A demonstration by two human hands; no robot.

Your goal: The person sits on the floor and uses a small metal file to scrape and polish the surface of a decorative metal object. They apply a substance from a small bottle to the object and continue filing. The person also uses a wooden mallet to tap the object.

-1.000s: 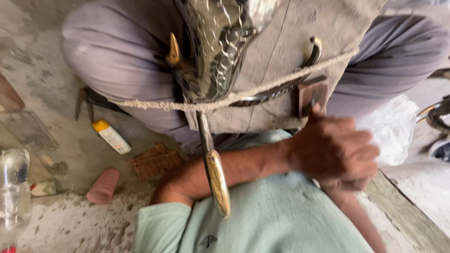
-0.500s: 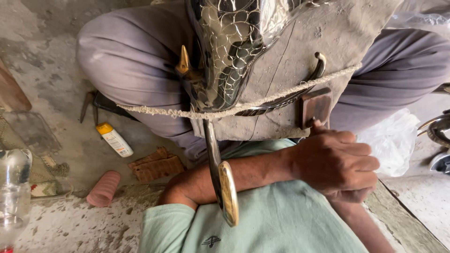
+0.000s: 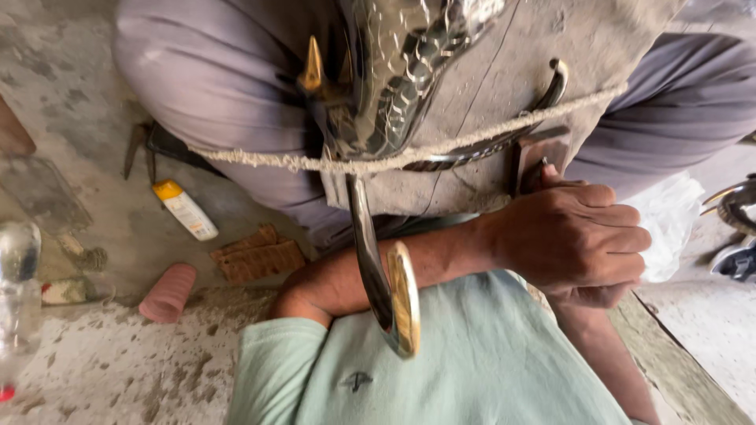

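A dark embossed metal piece with brass horn tips lies against a grey slab, tied on by a rough rope. Its curved steel handle ends in a brass disc that hangs over my forearm. My left hand is a closed fist beside a wooden block, its thumb up against a short dark tool that sticks out of the fist. My right hand is mostly hidden under the left one; only its edge and forearm show.
Purple-trousered legs flank the slab. On the dusty floor to the left lie a white tube with a yellow cap, a pink cylinder, a brown scrap and a clear bottle. A white plastic bag sits at the right.
The view has drifted, so the metal piece and slab now sit higher and further right. The brass-ended handle has swung right across my forearm. My left fist stays by the wooden block.
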